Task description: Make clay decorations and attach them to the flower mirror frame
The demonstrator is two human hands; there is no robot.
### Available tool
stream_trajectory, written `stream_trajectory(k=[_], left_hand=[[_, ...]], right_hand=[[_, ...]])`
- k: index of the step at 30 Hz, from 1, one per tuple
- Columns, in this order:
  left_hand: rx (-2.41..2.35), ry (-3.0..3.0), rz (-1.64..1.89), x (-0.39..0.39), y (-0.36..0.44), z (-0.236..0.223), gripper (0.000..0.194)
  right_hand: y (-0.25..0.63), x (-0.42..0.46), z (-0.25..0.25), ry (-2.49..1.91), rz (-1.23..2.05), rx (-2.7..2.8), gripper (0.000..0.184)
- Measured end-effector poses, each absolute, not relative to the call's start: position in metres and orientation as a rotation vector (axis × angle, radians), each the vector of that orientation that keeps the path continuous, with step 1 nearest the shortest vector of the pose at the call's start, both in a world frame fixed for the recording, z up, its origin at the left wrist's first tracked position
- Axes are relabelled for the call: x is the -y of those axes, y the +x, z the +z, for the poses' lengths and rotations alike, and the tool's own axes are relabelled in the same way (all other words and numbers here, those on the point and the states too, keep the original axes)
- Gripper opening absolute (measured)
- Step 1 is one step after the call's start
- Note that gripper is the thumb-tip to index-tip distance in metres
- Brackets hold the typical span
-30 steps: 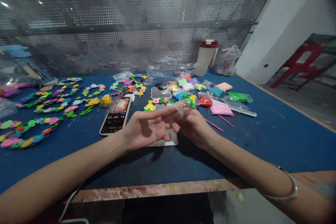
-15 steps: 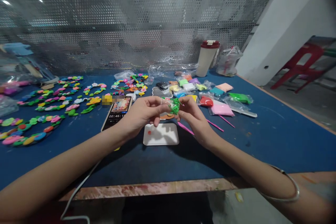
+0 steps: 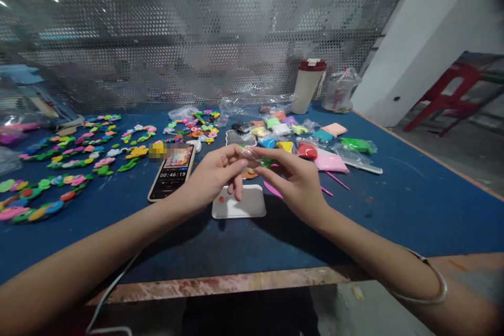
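Observation:
Above the small white tray [image 3: 252, 209], both hands pinch a crinkled clear plastic bag [image 3: 249, 154]. My left hand [image 3: 216, 173] has thumb and forefinger closed on the bag's left side, its other fingers curled below. The thumb and fingers of my right hand [image 3: 297, 181] grip the right side. A bit of green clay [image 3: 266, 161] shows between the right fingers, mostly hidden by them; whether it is inside the bag I cannot tell. On the tray lies a tiny orange-red bit [image 3: 221, 199].
A phone [image 3: 171, 176] showing a timer lies left of the tray. Colourful clay wreaths [image 3: 43, 194] spread over the left side. Bagged clay packets [image 3: 307, 150], pink tools [image 3: 336, 179] and a tumbler [image 3: 307, 86] stand or lie at right. Behind rises a perforated metal panel [image 3: 177, 37].
The right hand has turned and shifted so its fingers now cover most of the green clay. More of the clear bag shows between the hands. The view has moved slightly.

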State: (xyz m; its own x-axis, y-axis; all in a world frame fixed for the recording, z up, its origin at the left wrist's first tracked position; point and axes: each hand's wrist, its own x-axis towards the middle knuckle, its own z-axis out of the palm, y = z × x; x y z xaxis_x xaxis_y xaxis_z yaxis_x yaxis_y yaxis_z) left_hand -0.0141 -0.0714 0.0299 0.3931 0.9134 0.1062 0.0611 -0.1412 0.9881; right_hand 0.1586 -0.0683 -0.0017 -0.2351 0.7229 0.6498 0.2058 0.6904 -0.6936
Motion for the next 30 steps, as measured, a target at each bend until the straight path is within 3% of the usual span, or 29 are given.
stream_trajectory(k=[12, 19, 30], left_hand=[[-0.881, 1.245, 0.930, 0.0713, -0.0130, 0.0301, 0.018], [-0.899, 1.223, 1.095, 0.0702, -0.0110, 0.0234, 0.031], [-0.908, 1.238, 1.010, 0.0719, -0.0093, 0.0276, 0.022]], right_hand=[[0.1586, 0.0687, -0.0065, -0.676, 0.633, 1.814, 0.028], [0.1508, 0.0719, -0.0047, -0.700, 0.557, 1.794, 0.017], [0.1532, 0.0711, -0.0074, -0.705, 0.469, 1.779, 0.026]])
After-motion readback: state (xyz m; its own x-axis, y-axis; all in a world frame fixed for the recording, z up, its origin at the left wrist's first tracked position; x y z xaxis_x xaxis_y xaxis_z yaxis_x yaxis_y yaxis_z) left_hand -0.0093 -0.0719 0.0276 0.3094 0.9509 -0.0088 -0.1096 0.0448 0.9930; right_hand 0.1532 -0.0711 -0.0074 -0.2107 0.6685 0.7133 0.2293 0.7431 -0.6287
